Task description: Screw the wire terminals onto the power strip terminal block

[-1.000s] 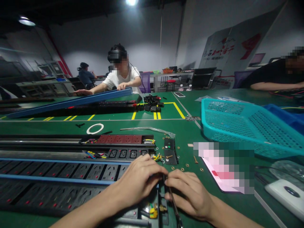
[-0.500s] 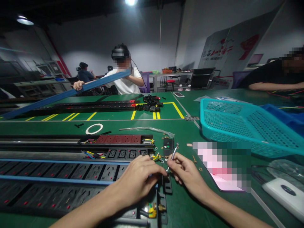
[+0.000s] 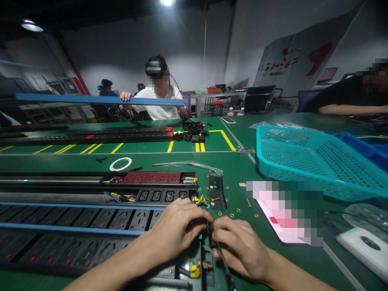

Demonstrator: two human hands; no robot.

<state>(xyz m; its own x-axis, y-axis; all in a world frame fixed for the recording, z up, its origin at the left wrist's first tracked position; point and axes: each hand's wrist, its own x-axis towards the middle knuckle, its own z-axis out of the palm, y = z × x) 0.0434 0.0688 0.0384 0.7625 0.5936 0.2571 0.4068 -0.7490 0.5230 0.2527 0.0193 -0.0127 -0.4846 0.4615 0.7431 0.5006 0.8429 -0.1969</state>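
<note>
My left hand [image 3: 177, 226] reaches over the ends of the socket strips [image 3: 121, 220], fingers closed on a small black end bracket [image 3: 210, 232]. My right hand [image 3: 242, 246] meets the bracket from the other side, its fingertips pinched against it. A slim wrench [image 3: 226, 266] hangs below the right fingers, its lower end blurred. The fastener between the fingertips is hidden. Nearer to me, yellow-sleeved wires [image 3: 194, 270] and a brass bolt [image 3: 206, 264] sit at the end of another strip.
Brass nuts [image 3: 238, 210] and a bolt [image 3: 249, 203] lie loose beyond my right hand, near black plates [image 3: 216, 198]. A teal basket [image 3: 303, 161], a pink-screened phone [image 3: 287, 232] and a white device [image 3: 363, 246] are at the right. Opposite, a person holds a blue bar [image 3: 100, 99].
My right hand has turned and come closer to the left; the wrench that pointed up now points down toward me. My left hand has barely moved. The person opposite has levelled the blue bar.
</note>
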